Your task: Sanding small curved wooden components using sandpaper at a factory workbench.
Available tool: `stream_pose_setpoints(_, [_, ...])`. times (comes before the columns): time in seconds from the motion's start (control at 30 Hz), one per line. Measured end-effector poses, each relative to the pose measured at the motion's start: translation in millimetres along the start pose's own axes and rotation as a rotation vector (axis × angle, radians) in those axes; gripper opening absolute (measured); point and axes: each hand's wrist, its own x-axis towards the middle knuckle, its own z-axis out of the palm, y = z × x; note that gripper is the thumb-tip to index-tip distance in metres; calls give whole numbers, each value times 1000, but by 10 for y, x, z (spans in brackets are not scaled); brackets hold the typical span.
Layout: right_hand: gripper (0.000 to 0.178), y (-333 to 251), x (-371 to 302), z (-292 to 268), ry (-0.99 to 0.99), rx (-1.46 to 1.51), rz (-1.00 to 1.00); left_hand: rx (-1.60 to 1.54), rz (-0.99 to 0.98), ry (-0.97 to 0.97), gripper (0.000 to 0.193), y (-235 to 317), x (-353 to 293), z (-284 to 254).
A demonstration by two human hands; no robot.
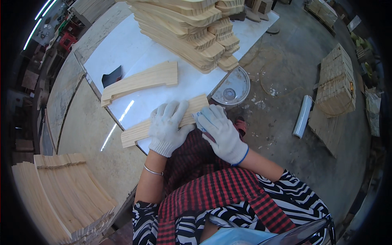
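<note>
A pale, slightly curved wooden piece (136, 134) lies across the near edge of the white tabletop. My left hand (167, 127), in a white knit glove, grips its middle from above, fingers over the far edge and thumb on the near side. Toward its right end, my gloved right hand (222, 134) is closed on a folded sheet of sandpaper (209, 136), pressed against the wood. The sheet's printed backing shows by the fingers and a reddish-brown face by the thumb. Beyond lies another curved wooden piece (141, 83), with a dark sandpaper sheet (112, 76) partly under it.
A tall stack of shaped wooden pieces (192, 36) stands at the far side of the white tabletop (100, 53). More boards (73, 192) are piled at lower left. A lidded bucket (234, 87) stands by the table's right edge. Strapped wood (337, 81) and a wrapped roll (302, 116) are farther right.
</note>
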Motion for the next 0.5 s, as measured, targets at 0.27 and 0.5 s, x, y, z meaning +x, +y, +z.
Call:
stream_pose_setpoints(0.27, [54,226,181,2,35,-46,-28,19,4,25,74,-3,37,10])
stream_pose_setpoints(0.5, [45,249,44,-433,261,-151,80,98,-6,-22,76,34,6,-23])
